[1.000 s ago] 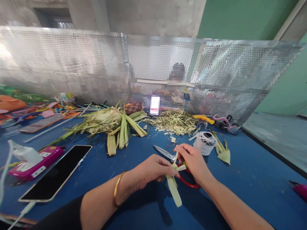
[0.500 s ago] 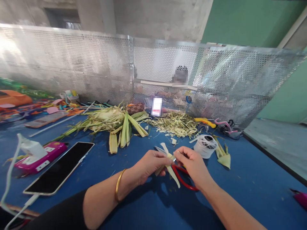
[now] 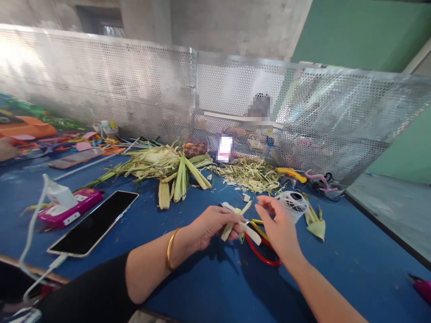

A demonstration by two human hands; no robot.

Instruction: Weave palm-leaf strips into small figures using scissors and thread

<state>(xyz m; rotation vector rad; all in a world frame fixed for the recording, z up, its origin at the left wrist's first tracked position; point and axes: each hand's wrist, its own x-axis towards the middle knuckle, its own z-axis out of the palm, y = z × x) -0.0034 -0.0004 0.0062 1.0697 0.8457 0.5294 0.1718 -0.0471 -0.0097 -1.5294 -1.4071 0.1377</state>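
Note:
My left hand (image 3: 215, 226) pinches several pale strips of corn husk (image 3: 252, 234), crossed over one another, between thumb and fingers. Just right of them, my right hand (image 3: 282, 231) is raised with thumb and forefinger apart and nothing visible between them. Below both hands lies a pair of scissors (image 3: 269, 263) with red and yellow handles; the husk partly covers its blades. Behind my right hand stands a spool of white cord (image 3: 296, 202), partly hidden. A folded husk piece (image 3: 315, 228) rests to its right.
A heap of corn husks (image 3: 153, 161) and shredded husk (image 3: 252, 175) lie before a perforated metal screen (image 3: 141, 89). At left are a phone (image 3: 94, 224) on a cable, a magenta power strip (image 3: 82, 207) and another person's hand (image 3: 6, 150). A yellow-handled tool (image 3: 292, 174) lies at back right.
My right hand has let go of the husk strips and moved up and slightly right. My left hand keeps hold of them. The view has shifted slightly left.

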